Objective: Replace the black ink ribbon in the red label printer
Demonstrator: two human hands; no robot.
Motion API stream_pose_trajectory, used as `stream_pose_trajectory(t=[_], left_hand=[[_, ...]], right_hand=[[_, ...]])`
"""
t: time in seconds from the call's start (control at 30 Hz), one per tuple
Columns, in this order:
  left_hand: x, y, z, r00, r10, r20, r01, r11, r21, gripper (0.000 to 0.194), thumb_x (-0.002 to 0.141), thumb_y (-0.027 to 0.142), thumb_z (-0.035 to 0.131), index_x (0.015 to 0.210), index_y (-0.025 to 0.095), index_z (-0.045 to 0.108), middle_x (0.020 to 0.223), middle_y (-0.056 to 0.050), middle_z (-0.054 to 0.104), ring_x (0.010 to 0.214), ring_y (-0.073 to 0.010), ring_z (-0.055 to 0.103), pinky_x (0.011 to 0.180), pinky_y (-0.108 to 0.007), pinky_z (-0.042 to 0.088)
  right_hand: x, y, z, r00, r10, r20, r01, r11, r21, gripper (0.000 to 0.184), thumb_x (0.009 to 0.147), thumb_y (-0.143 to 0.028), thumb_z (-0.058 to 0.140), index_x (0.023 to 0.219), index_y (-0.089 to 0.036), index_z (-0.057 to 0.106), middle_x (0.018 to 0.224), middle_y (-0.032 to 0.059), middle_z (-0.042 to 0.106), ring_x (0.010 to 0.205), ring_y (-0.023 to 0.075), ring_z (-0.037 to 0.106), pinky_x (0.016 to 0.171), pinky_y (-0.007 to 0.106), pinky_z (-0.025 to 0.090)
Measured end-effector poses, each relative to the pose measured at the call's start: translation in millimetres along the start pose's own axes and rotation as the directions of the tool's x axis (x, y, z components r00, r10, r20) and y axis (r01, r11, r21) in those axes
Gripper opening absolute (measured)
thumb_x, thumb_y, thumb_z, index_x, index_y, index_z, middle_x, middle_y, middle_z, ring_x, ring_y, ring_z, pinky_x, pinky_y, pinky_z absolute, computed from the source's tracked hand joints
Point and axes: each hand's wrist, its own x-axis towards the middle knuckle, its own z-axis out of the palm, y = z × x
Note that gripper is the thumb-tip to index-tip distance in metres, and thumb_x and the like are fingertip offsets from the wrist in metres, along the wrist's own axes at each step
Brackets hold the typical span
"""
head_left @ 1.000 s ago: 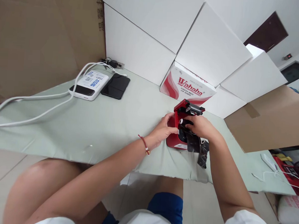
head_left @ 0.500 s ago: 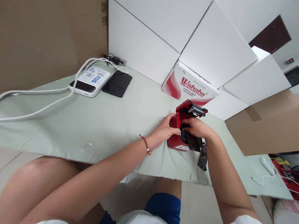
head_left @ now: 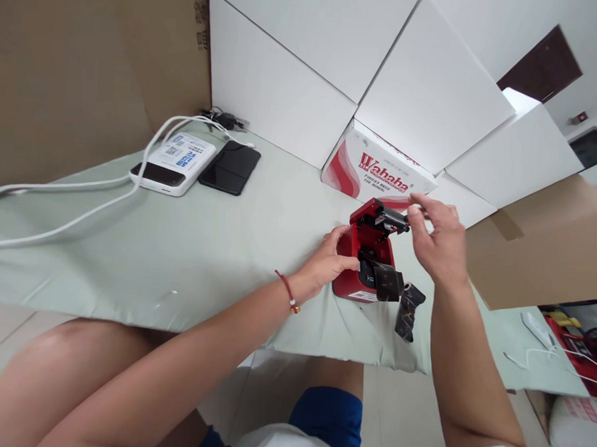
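A small red label printer stands on the table with its lid raised, showing a dark roller along the lid's edge. My left hand grips the printer's left side, thumb over the front rim. Inside sit black parts, and a dark strip hangs out over the front right. Beside the printer lies a small black marbled roll, partly unwound. My right hand is raised at the right end of the lid, fingers bent and a little apart; whether the fingertips touch the lid I cannot tell.
A white and red Wahaha box stands behind the printer against white boxes. To the left lie a power bank with a white cable, a black phone and keys. A cardboard box rises at right.
My right hand has come out of the printer and moved up and right to the lid's end. The strip and the marbled roll now show in full. My left hand keeps its hold.
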Motion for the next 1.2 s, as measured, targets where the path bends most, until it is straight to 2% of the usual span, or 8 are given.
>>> stream_pose_trajectory(t=[0.1, 0.27, 0.33, 0.43, 0.57, 0.77, 1.0, 1.2], left_hand=[[-1, 2, 0.7, 1.000, -0.005, 0.006, 0.005, 1.000, 0.010, 0.100, 0.064, 0.017, 0.076, 0.159, 0.021, 0.047, 0.170, -0.018, 0.049, 0.163, -0.0363, 0.040, 0.134, -0.051, 0.035], [3, -2, -2.8, 0.996, 0.077, -0.043, -0.073, 0.994, 0.086, 0.101, 0.075, 0.024, 0.073, 0.170, 0.027, 0.037, 0.185, -0.013, 0.028, 0.173, -0.0336, 0.028, 0.138, -0.051, 0.033], [5, -4, -6.6, 0.973, 0.225, -0.057, -0.209, 0.957, 0.203, 0.084, 0.085, 0.027, 0.065, 0.167, 0.031, 0.045, 0.185, -0.007, 0.031, 0.174, -0.0302, 0.028, 0.141, -0.051, 0.028], [7, -5, -12.2, 0.940, 0.336, 0.065, -0.336, 0.874, 0.350, 0.047, 0.100, 0.034, 0.054, 0.143, 0.030, 0.072, 0.176, -0.004, 0.051, 0.172, -0.0273, 0.033, 0.144, -0.050, 0.022], [7, -3, -16.9, 0.923, 0.352, 0.153, -0.383, 0.829, 0.408, 0.051, 0.112, 0.044, 0.037, 0.120, 0.023, 0.083, 0.169, -0.008, 0.060, 0.163, -0.0268, 0.049, 0.142, -0.049, 0.029], [8, -5, -23.7, 0.924, 0.329, 0.193, -0.379, 0.852, 0.362, 0.029, 0.094, 0.034, 0.069, 0.119, 0.027, 0.082, 0.171, -0.008, 0.056, 0.165, -0.0316, 0.045, 0.139, -0.055, 0.032], [8, -8, -11.8, 0.946, 0.282, 0.162, -0.316, 0.913, 0.258, 0.077, 0.071, 0.022, 0.075, 0.147, 0.034, 0.065, 0.178, -0.005, 0.038, 0.171, -0.0356, 0.030, 0.142, -0.059, 0.023], [11, -5, -2.4, 0.994, 0.087, 0.067, -0.088, 0.996, 0.004, 0.115, 0.061, 0.014, 0.076, 0.166, 0.039, 0.037, 0.185, -0.007, 0.026, 0.175, -0.0346, 0.021, 0.137, -0.057, 0.033]], right_hand=[[-2, 18, 18, 0.992, -0.083, 0.092, 0.086, 0.996, -0.026, 0.058, 0.112, -0.059, 0.047, 0.144, -0.019, 0.074, 0.148, 0.0163, 0.074, 0.143, 0.0332, 0.062, 0.124, 0.055, 0.048], [-40, 20, 22, 0.994, -0.076, 0.082, 0.070, 0.994, 0.081, 0.053, 0.116, -0.056, 0.042, 0.124, -0.023, 0.083, 0.126, 0.0113, 0.082, 0.121, 0.0261, 0.072, 0.111, 0.046, 0.055], [-60, 17, 21, 0.994, -0.076, 0.077, 0.064, 0.987, 0.150, 0.051, 0.116, -0.055, 0.045, 0.112, -0.025, 0.086, 0.115, 0.0097, 0.083, 0.111, 0.0242, 0.074, 0.102, 0.043, 0.058], [-85, 17, 25, 0.997, -0.056, 0.054, 0.042, 0.972, 0.231, 0.050, 0.116, -0.053, 0.047, 0.108, -0.025, 0.088, 0.110, 0.0096, 0.082, 0.104, 0.0235, 0.073, 0.095, 0.042, 0.058], [-98, 22, 33, 0.998, 0.014, 0.057, -0.030, 0.960, 0.278, 0.049, 0.116, -0.051, 0.046, 0.112, -0.028, 0.089, 0.109, 0.0085, 0.081, 0.106, 0.0236, 0.072, 0.097, 0.044, 0.056], [-95, 18, 36, 0.998, 0.022, 0.057, -0.036, 0.969, 0.246, 0.048, 0.116, -0.049, 0.047, 0.107, -0.027, 0.089, 0.104, 0.0076, 0.081, 0.099, 0.0229, 0.071, 0.093, 0.043, 0.055], [-119, 4, 33, 0.998, -0.037, -0.059, 0.051, 0.965, 0.256, 0.033, 0.114, -0.032, 0.054, 0.115, -0.024, 0.086, 0.117, 0.0092, 0.083, 0.109, 0.0230, 0.074, 0.099, 0.044, 0.058], [-146, 4, 22, 0.978, -0.157, -0.138, 0.192, 0.938, 0.288, 0.027, 0.106, -0.015, 0.062, 0.117, -0.025, 0.085, 0.116, 0.0087, 0.084, 0.107, 0.0228, 0.076, 0.096, 0.043, 0.060]])
